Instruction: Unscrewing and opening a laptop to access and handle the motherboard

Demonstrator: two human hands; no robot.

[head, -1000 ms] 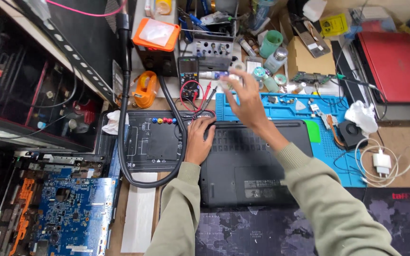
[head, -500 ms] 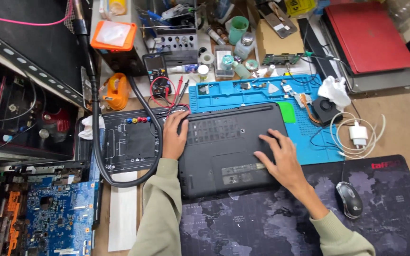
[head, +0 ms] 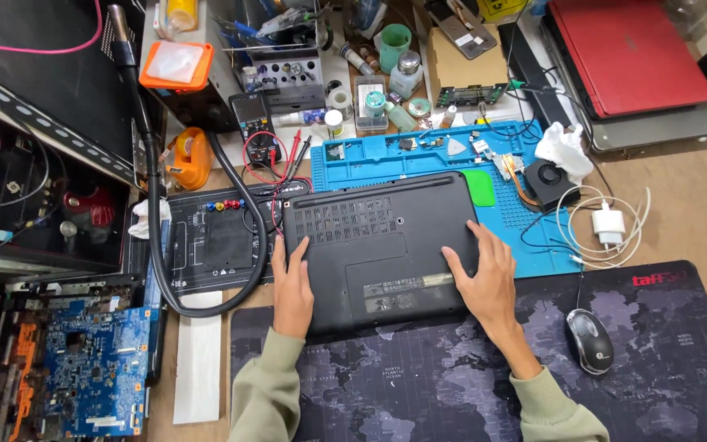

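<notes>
Left hand [head: 292, 286] flat, fingers spread, on laptop's [head: 378, 245] left edge; right hand [head: 484, 278] likewise open on its right edge, gripping nothing. Laptop upside down between them, long axis left-right, straddling blue mat [head: 525, 225] and desk pad [head: 656, 368] near worktop's front edge.

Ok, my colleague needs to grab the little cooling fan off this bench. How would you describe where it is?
Find the blue work mat behind the upturned black laptop. On its right end lies the fan: small, black and square, with a copper pipe attached, beside a crumpled white cloth.
</notes>
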